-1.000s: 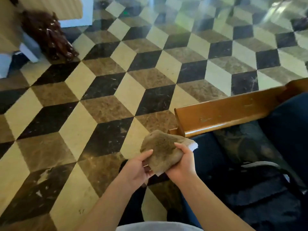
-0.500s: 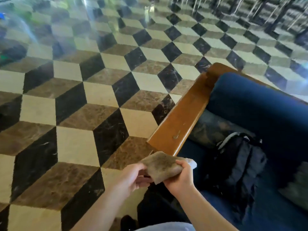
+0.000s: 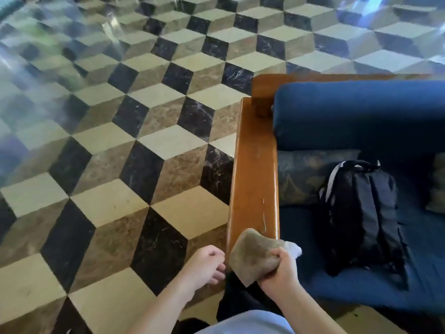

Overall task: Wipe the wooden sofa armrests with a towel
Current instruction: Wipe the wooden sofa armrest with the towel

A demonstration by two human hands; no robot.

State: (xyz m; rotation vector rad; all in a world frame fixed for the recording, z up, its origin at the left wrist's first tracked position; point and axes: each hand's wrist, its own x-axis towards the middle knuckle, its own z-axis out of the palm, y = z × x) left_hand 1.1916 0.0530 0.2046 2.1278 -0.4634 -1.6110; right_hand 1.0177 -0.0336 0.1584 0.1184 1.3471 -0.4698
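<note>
Currently: right hand [image 3: 280, 270] grip curled tight round brown towel [image 3: 251, 255], towel bunched, white corner protruding behind knuckles. Towel positioned at near end of wooden armrest [image 3: 255, 169]; contact with wood cannot be confirmed. Left hand [image 3: 204, 267] just beside towel, apart from it, fingers loosely curled, holding nothing. Armrest glossy, light scratch near towel end, bordering blue sofa cushion [image 3: 356, 114]. Black backpack [image 3: 361, 213] upright on sofa seat, leaning against patterned pillow [image 3: 303, 174]. Cube-pattern tiled floor [image 3: 120, 165] left of armrest.
</note>
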